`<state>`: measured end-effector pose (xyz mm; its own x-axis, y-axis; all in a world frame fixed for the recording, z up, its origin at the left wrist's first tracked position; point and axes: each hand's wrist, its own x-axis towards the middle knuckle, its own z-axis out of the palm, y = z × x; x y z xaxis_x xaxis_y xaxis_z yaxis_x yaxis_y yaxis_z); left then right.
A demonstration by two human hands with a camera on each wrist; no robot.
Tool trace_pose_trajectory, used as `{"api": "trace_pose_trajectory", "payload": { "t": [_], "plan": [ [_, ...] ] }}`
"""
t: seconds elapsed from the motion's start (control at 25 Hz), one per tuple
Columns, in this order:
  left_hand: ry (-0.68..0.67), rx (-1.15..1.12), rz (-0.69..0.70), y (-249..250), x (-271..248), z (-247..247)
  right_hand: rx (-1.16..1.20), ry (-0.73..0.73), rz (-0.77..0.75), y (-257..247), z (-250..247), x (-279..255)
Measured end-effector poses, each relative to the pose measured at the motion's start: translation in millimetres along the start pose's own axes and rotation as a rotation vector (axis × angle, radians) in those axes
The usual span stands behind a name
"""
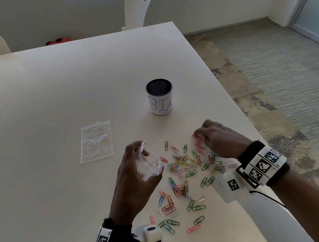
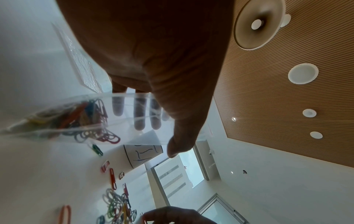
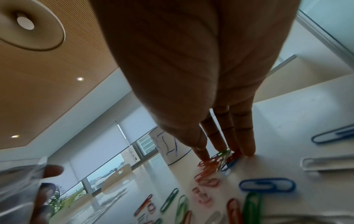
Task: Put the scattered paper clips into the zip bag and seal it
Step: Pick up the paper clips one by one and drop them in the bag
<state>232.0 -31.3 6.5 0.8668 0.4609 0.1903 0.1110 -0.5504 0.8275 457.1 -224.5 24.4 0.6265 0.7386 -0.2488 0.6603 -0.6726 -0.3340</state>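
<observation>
Head view — two zip bags, one cup, scattered clips.

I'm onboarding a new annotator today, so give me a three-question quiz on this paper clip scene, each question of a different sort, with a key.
1. True or false: the zip bag in the left hand already holds some paper clips.
2. Multiple choice: the right hand is
A) resting flat on the table
B) gathering a cluster of paper clips with its fingertips
C) reaching into the cup
3. Fill in: a second, flat plastic bag lies on the table to the ____ of the cup marked BIN, as the head view shows it.

Key: 1 true (the left wrist view shows clips inside); 2 B; 3 left.
</observation>
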Motion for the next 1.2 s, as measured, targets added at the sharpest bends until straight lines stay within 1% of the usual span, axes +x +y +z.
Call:
{"api": "trace_pose_trajectory", "payload": {
  "t": [0.16, 0.24, 0.32, 0.52, 0.64, 0.72, 0.76, 0.88, 0.96, 1.08, 1.2],
  "plan": [
    [-0.002, -0.003, -0.006, -5, 0, 0, 0.024, -0.084, -0.063, -18, 1, -15],
    [-0.002, -0.015, -0.018, -6, 0, 0, 0.002, -0.109, -0.070, -26, 4, -20],
    [-0.002, -0.026, -0.024, -6, 0, 0, 0.001, -0.079, -0.068, -32, 9, -21],
    [-0.004, -0.044, -0.027, -3, -1, -1, 0.023, 0.065, -0.106, -46, 22, -24],
    [0.003, -0.041, -0.026, -5, -1, -2, 0.034, 0.100, -0.110, -47, 27, -22],
    [0.009, -0.041, -0.024, -5, -2, -4, 0.124, 0.112, -0.059, -43, 24, -20],
    [0.011, -0.041, -0.024, -4, -3, -4, 0.205, 0.116, -0.022, -41, 21, -20],
    [0.013, -0.044, -0.021, -3, -4, -5, 0.549, 0.090, 0.084, -41, 8, -23],
    [0.012, -0.044, -0.015, -2, -4, -4, 0.750, 0.041, 0.106, -50, -5, -29],
    [0.008, -0.044, -0.015, -1, -5, -3, 0.949, -0.026, 0.018, -76, -24, -40],
    [0.008, -0.037, -0.013, 0, -5, -2, 0.987, 0.009, -0.101, -107, -33, -45]
  ]
}}
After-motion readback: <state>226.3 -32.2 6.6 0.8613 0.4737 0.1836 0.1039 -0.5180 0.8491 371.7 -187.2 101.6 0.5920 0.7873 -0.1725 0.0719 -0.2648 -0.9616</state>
